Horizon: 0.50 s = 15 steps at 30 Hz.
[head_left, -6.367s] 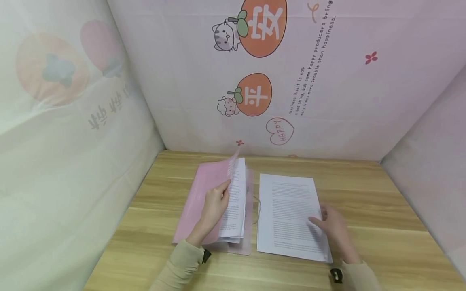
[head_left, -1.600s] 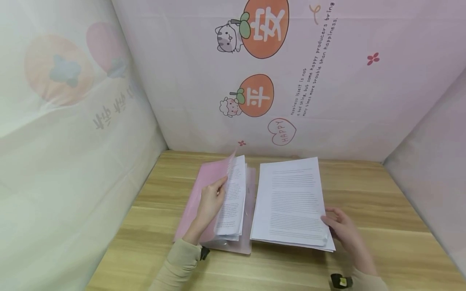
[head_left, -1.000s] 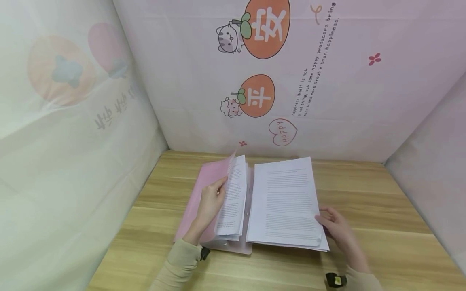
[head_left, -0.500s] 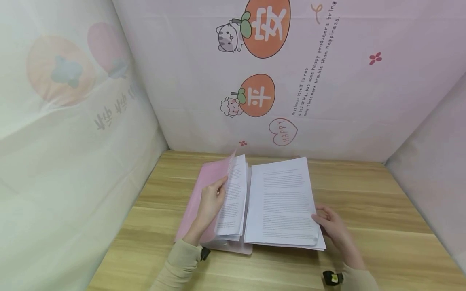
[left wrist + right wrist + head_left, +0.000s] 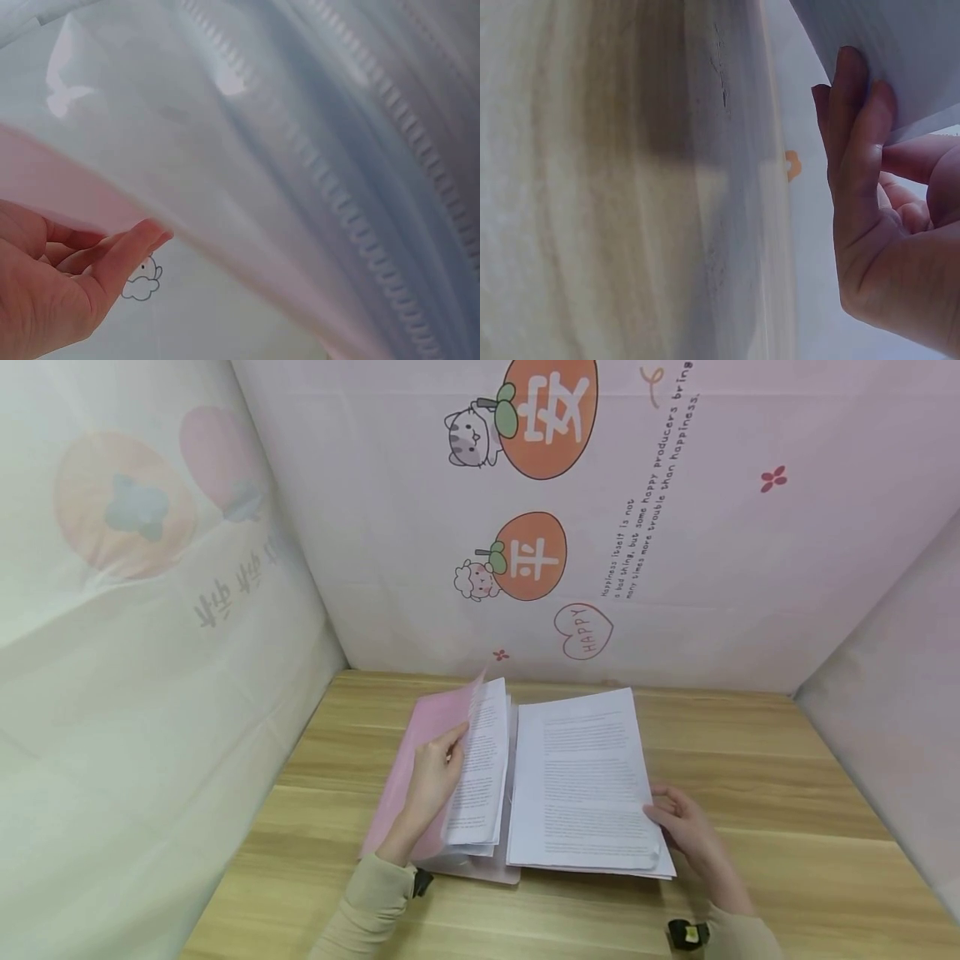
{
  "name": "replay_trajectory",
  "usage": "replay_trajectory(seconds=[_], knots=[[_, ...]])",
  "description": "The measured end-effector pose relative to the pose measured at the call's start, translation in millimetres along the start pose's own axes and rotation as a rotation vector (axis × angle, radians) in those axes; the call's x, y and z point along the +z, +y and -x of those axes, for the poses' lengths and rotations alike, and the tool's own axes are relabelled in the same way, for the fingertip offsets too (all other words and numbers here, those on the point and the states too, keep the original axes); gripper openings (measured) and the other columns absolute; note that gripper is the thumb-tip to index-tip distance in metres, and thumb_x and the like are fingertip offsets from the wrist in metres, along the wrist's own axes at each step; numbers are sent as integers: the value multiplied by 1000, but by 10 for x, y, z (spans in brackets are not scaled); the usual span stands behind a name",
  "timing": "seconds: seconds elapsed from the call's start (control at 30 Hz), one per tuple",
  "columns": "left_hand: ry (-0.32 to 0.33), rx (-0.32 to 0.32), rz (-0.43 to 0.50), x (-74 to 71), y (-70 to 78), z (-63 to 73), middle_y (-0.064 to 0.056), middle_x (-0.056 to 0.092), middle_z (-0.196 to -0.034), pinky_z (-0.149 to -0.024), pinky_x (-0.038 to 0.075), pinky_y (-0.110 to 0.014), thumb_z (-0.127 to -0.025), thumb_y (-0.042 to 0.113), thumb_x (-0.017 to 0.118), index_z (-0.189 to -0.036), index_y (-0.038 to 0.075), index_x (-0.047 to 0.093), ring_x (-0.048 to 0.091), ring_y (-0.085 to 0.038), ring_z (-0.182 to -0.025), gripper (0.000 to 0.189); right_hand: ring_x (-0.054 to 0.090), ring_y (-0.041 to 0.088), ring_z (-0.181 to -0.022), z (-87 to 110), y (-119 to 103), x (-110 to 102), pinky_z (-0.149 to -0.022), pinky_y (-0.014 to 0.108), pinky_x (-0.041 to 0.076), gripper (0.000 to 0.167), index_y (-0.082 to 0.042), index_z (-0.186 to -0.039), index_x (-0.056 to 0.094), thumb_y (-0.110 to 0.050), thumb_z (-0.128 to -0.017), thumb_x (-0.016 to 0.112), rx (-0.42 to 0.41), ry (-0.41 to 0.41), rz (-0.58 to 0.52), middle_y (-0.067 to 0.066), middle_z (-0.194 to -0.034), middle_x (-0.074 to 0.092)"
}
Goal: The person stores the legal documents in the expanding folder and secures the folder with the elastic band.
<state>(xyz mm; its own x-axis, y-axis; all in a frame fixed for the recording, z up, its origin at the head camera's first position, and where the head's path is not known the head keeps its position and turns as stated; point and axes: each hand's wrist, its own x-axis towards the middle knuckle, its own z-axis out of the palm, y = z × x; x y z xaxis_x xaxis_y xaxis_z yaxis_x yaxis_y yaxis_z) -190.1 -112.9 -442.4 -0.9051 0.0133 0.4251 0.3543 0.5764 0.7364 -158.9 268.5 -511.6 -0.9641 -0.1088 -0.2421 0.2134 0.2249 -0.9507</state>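
A pink folder (image 5: 412,752) lies on the table with its front cover partly raised, and my left hand (image 5: 433,777) pinches that cover's free edge. Printed sheets (image 5: 483,768) show inside it. The left wrist view has the thumb and fingers on the pink cover (image 5: 67,187), beside clear plastic sleeves (image 5: 300,172) with punched strips. My right hand (image 5: 684,827) grips the lower right edge of a stack of printed paper (image 5: 588,785), thumb on top and fingers below. The stack is tilted, and its left edge overlaps the folder's right side. In the right wrist view, the fingers (image 5: 866,124) support the sheets from underneath.
The wooden table (image 5: 772,802) extends to both sides of the folder and paper. Behind it rises a printed cloth wall (image 5: 675,635), with further cloth at left (image 5: 187,710) and right (image 5: 900,652).
Since the earliest frame, the right hand has lifted the paper stack from the table and brought it left over the folder's edge. Lately it shifted slightly right. The left hand keeps holding the cover.
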Motion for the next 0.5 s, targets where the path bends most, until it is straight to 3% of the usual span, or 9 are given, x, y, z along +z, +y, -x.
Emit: replay_trajectory(seconds=[0.23, 0.5], knots=[[-3, -10, 2, 2, -10, -1, -24, 73, -94, -52, 39, -15, -88, -8, 52, -124, -6, 65, 52, -12, -62, 38, 69, 6, -78, 12, -42, 7, -67, 26, 58, 47, 10, -140, 33, -10, -101, 52, -39, 16, -26, -15, -90, 74], [-9, -7, 1, -7, -2, 1, -22, 73, -89, -47, 33, -13, -88, -9, 52, -123, -6, 65, 43, -7, -56, 38, 70, 7, -79, 5, -80, 41, -69, 28, 58, 49, 10, -141, 34, -10, -100, 53, -13, 18, 3, 7, -103, 76]])
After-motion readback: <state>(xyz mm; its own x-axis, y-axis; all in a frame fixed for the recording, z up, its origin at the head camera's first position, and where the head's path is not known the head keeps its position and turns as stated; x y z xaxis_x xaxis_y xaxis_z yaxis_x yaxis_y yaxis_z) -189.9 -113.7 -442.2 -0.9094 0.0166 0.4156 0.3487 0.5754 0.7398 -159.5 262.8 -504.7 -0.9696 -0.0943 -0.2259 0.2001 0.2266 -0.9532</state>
